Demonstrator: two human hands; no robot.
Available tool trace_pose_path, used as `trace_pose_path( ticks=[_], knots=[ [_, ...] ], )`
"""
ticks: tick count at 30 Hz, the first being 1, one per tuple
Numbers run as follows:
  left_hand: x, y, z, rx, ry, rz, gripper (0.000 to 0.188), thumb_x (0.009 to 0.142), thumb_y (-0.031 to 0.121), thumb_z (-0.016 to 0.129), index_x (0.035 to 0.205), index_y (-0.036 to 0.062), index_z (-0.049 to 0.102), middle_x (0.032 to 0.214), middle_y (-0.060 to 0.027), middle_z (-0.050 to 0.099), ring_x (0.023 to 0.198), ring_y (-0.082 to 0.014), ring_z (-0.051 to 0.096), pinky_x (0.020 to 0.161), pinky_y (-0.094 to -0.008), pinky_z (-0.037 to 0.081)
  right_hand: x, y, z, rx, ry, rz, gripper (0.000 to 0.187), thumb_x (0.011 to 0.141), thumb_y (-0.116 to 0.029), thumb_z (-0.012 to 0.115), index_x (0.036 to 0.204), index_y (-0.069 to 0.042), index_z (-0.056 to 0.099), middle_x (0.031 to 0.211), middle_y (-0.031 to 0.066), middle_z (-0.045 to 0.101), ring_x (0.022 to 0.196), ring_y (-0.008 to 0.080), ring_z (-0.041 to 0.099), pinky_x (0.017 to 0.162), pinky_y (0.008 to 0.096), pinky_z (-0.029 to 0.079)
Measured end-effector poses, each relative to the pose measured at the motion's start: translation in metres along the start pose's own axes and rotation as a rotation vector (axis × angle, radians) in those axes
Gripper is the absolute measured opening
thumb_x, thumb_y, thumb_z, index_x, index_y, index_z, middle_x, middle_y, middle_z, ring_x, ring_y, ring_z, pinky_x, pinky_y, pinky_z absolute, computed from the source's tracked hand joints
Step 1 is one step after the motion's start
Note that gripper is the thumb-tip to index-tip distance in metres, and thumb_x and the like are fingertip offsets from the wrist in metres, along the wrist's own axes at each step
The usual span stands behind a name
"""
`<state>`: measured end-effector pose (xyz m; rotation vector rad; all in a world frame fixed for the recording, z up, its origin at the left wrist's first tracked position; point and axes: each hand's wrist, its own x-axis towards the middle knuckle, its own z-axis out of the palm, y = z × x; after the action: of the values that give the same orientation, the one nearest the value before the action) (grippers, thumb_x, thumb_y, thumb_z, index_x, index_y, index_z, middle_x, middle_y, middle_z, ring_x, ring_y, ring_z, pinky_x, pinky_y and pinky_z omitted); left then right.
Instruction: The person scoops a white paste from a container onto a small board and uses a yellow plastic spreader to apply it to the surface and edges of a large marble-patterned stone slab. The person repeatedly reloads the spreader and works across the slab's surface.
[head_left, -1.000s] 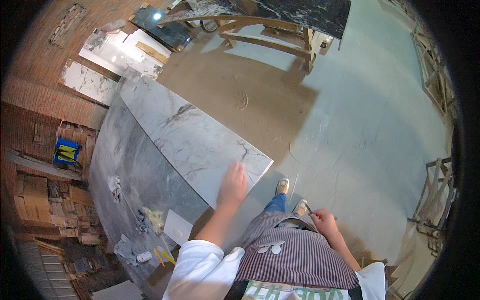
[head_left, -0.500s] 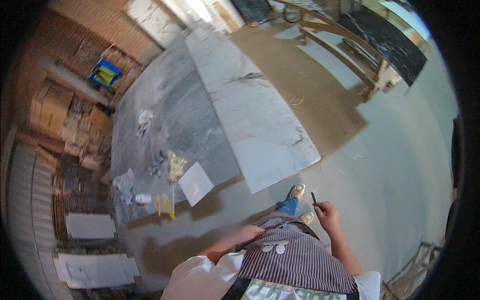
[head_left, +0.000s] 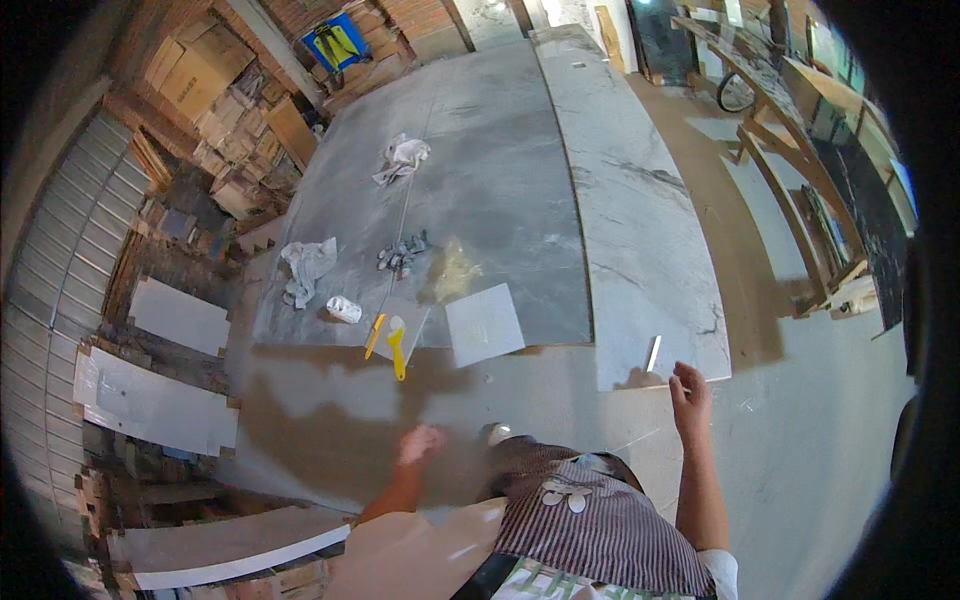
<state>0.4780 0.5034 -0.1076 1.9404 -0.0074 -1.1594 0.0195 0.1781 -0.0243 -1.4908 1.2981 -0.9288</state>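
Observation:
My right hand (head_left: 690, 392) is raised by the near right corner of a white marble-look slab (head_left: 645, 225), its fingers loosely bent and parted. Just left of the fingertips is a short, narrow strip (head_left: 653, 354), pale with a dark edge, seen against the slab. A small gap shows between strip and fingers; it seems to lie on the surface. My left hand (head_left: 422, 441) hangs over the floor in front of the slabs, smeared by motion, so its fingers are unclear. Nothing visible sticks out of it.
A yellow-handled scraper (head_left: 397, 358), an orange cutter (head_left: 375, 336), a white tile (head_left: 485, 325), a white roll (head_left: 344, 309) and rags (head_left: 309, 268) lie on a grey slab (head_left: 500, 150). Wooden racking (head_left: 790, 200) stands right; cartons (head_left: 200, 70) are stacked far left.
My view has swung left and I am nearer the slabs. The strip has left my right fingers and now shows against the slab. My left hand has moved away from the apron.

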Motion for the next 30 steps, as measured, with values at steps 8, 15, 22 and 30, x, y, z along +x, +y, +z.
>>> trace_pose_path(
  ticks=[8, 15, 22, 30],
  knots=[
    [0.079, 0.049, -0.132, -0.551, 0.382, 0.167, 0.014, 0.087, 0.015, 0.058, 0.099, 0.0087, 0.057, 0.08, -0.006, 0.059, 0.066, -0.018, 0.058, 0.053, -0.0306, 0.047, -0.071, -0.037, 0.137, 0.155, -0.336, 0.236, 0.017, 0.093, -0.006, 0.055, 0.107, 0.001, 0.062, 0.095, 0.008, 0.066, 0.086, 0.0153, 0.063, 0.079, 0.0279, 0.05],
    [0.168, 0.157, -0.199, 0.064, 0.446, 0.785, 0.055, 0.076, 0.01, 0.074, 0.123, 0.0024, 0.049, 0.103, -0.0101, 0.059, 0.088, -0.0181, 0.056, 0.078, -0.0305, 0.049, -0.098, -0.121, 0.325, 0.097, -0.682, 0.402, 0.034, 0.093, -0.019, 0.058, 0.12, 0.001, 0.057, 0.104, 0.0122, 0.066, 0.092, 0.0185, 0.062, 0.083, 0.0303, 0.049],
    [0.234, 0.195, -0.169, 0.068, 0.219, 0.979, 0.086, 0.066, 0.015, 0.083, 0.136, -0.0014, 0.036, 0.119, -0.0145, 0.054, 0.105, -0.0238, 0.057, 0.088, -0.0357, 0.048, -0.103, -0.162, 0.434, 0.19, -0.652, 0.668, 0.048, 0.092, -0.024, 0.058, 0.13, 0.002, 0.049, 0.114, 0.0121, 0.063, 0.101, 0.0196, 0.061, 0.084, 0.0294, 0.048],
    [0.219, 0.211, -0.153, 0.004, 0.111, 0.974, 0.067, 0.066, 0.012, 0.082, 0.123, -0.0001, 0.049, 0.115, -0.0126, 0.059, 0.1, -0.0206, 0.06, 0.087, -0.0329, 0.048, -0.093, -0.168, 0.466, 0.186, -0.527, 0.821, 0.032, 0.092, -0.022, 0.058, 0.114, 0.0, 0.057, 0.089, 0.0066, 0.065, 0.07, 0.0105, 0.057, 0.063, 0.0254, 0.046]
  ],
)
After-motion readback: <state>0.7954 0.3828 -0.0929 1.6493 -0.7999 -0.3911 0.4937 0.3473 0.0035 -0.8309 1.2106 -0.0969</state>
